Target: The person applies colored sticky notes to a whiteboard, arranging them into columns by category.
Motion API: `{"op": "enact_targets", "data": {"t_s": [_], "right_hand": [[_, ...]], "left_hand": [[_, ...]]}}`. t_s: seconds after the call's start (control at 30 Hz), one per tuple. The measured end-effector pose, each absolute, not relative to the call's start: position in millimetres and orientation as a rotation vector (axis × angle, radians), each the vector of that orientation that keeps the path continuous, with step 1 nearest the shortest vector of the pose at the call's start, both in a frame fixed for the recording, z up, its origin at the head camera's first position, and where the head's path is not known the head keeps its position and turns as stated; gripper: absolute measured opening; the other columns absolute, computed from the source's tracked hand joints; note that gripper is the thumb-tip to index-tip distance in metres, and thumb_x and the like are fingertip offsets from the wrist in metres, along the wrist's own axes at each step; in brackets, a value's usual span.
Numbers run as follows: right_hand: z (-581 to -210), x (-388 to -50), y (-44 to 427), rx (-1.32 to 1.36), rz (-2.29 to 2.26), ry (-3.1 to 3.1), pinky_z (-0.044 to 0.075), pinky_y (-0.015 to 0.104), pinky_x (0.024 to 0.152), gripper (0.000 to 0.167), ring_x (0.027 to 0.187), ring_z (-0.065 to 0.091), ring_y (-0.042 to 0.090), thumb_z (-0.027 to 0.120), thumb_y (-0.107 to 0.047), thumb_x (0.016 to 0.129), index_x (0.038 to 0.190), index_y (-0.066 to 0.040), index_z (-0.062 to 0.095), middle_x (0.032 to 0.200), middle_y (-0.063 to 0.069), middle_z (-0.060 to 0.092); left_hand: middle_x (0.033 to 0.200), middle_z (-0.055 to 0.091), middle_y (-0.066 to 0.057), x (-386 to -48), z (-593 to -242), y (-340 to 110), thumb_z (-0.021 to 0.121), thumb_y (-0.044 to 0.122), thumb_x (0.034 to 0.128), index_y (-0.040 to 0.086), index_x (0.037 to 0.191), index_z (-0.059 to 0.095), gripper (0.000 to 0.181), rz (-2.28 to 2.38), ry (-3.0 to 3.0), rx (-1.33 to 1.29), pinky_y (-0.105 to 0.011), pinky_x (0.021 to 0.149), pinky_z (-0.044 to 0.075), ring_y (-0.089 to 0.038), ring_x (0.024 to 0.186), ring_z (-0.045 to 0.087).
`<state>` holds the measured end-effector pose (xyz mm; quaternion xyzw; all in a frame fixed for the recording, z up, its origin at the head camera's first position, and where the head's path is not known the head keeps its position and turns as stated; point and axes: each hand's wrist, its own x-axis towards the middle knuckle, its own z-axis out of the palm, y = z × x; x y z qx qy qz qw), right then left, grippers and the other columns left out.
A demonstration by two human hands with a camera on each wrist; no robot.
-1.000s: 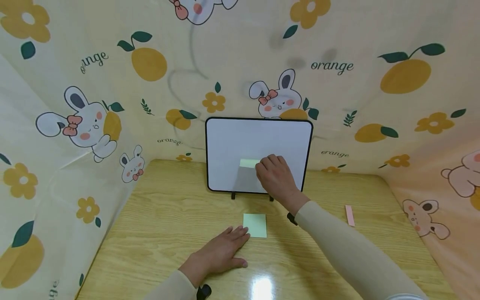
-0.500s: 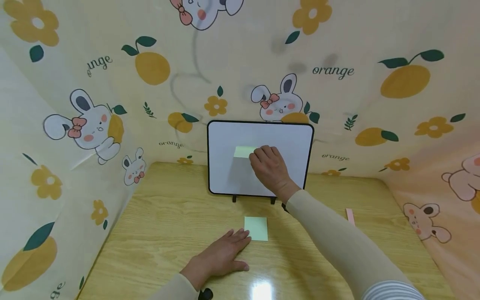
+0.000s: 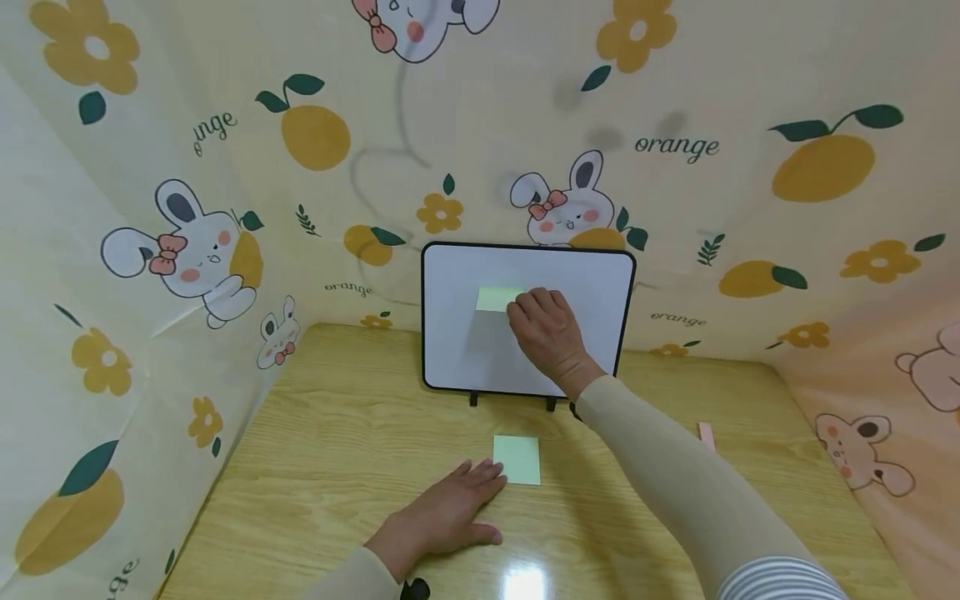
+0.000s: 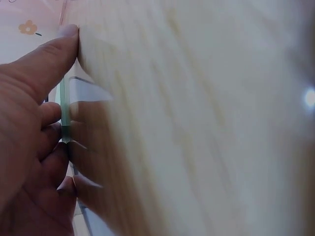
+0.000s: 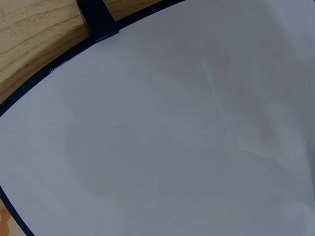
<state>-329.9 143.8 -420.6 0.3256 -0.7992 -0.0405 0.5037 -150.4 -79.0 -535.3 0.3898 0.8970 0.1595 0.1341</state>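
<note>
A black-rimmed whiteboard (image 3: 457, 350) stands at the back of the table. In front of it my right hand (image 3: 547, 333) pinches the right end of a light green sticky note (image 3: 497, 298), of which a narrow strip shows; whether it touches the board I cannot tell. The right wrist view holds only the whiteboard's surface (image 5: 147, 128), without the hand. My left hand (image 3: 453, 510) lies flat on the table, its fingertips on the left edge of a square, light green sticky note pad (image 3: 519, 460). In the left wrist view the thumb and fingers of the left hand (image 4: 34, 128) press on the tabletop.
The board rests on a stand with black feet (image 3: 551, 404). A small pink strip (image 3: 707, 435) lies to the right on the wooden table (image 3: 360, 400), partly behind the right sleeve. Patterned cloth walls (image 3: 375, 100) enclose the back and sides.
My right hand has risen a little along the whiteboard with the green sticky note in its fingers, then stayed nearly still. The left hand has kept its place by the pad.
</note>
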Motion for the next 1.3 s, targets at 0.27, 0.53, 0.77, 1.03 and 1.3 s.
{"op": "enact_targets", "data": {"t_s": [0.27,0.53,0.77,1.03,1.3], "right_hand": [[-425.1,-331.3,143.5,0.781,-0.105,-1.989,0.055,0.041,0.074,0.027,0.089,0.064,0.03,0.064,-0.008,0.105,0.079,-0.006,0.056,0.089,0.01,0.067],[-431.4,-333.7,144.3,0.784,-0.096,-1.992,0.053,0.039,0.072,0.027,0.086,0.064,0.029,0.07,-0.008,0.101,0.078,-0.006,0.055,0.088,0.009,0.066],[-434.6,-334.2,144.1,0.768,-0.097,-2.042,0.054,0.039,0.074,0.026,0.089,0.066,0.028,0.065,-0.008,0.103,0.078,-0.007,0.055,0.09,0.009,0.068],[-435.3,-335.5,144.4,0.774,-0.088,-2.043,0.055,0.04,0.076,0.023,0.092,0.067,0.029,0.068,-0.006,0.099,0.08,-0.006,0.056,0.092,0.009,0.068],[-436.8,-334.0,144.5,0.773,-0.194,-2.186,0.057,0.042,0.095,0.024,0.11,0.065,0.03,0.073,-0.022,0.098,0.112,-0.005,0.067,0.113,0.011,0.07]], "left_hand": [[0.172,0.034,-0.004,-151.7,-541.0,-79.0,0.064,0.055,0.1012,0.012,0.163,0.042,0.079,0.458,2.612,1.137,-0.042,0.133,0.023,-0.02,0.161,0.028],[0.172,0.034,-0.004,-152.8,-542.9,-79.2,0.064,0.055,0.1009,0.011,0.163,0.042,0.079,0.463,2.615,1.138,-0.042,0.133,0.023,-0.02,0.161,0.028],[0.172,0.034,-0.004,-153.2,-544.8,-79.3,0.064,0.056,0.1002,0.011,0.162,0.042,0.08,0.467,2.626,1.143,-0.043,0.133,0.024,-0.02,0.161,0.028],[0.172,0.034,-0.004,-153.7,-543.4,-79.4,0.065,0.055,0.1001,0.011,0.162,0.043,0.079,0.492,2.617,1.143,-0.043,0.133,0.025,-0.021,0.161,0.029],[0.171,0.035,-0.004,-153.1,-541.1,-78.6,0.065,0.055,0.1002,0.012,0.162,0.043,0.079,0.49,2.616,1.141,-0.044,0.132,0.025,-0.021,0.161,0.029]]}}
